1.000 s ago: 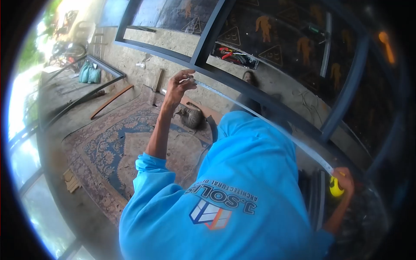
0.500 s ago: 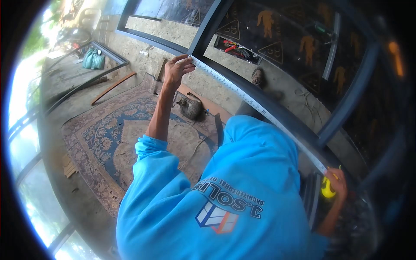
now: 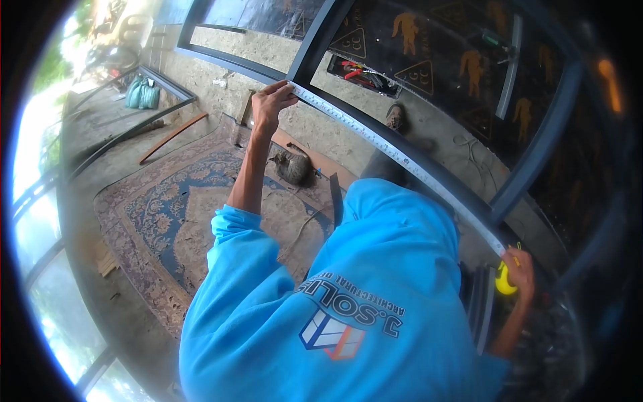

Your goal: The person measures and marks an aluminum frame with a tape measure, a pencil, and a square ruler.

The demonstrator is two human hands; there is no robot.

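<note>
A white tape measure blade point(image 3: 385, 144) runs extended along a dark grey metal frame point(image 3: 335, 100). My left hand point(image 3: 271, 106) pinches the blade's end between thumb and fingers, near a corner where two bars of the frame meet. At the other end, my right hand point(image 3: 520, 269) is closed round the yellow tape measure case point(image 3: 504, 278), just past a crossbar point(image 3: 536, 157). The blade lies close along the bar's near side, over my blue sweatshirt point(image 3: 395, 221). Part of the case is hidden by my right fingers.
A curled-up cat point(image 3: 292, 166) lies at the edge of a patterned rug point(image 3: 157, 221). Beyond the frame are a tray of red-handled tools point(image 3: 362, 75) and dark printed boards point(image 3: 435, 40). Green bags point(image 3: 142, 92) sit at the back left, near a wooden strip point(image 3: 173, 138).
The view has shifted slightly. Both hands keep their hold on the tape measure, and the blade stays stretched along the bar.
</note>
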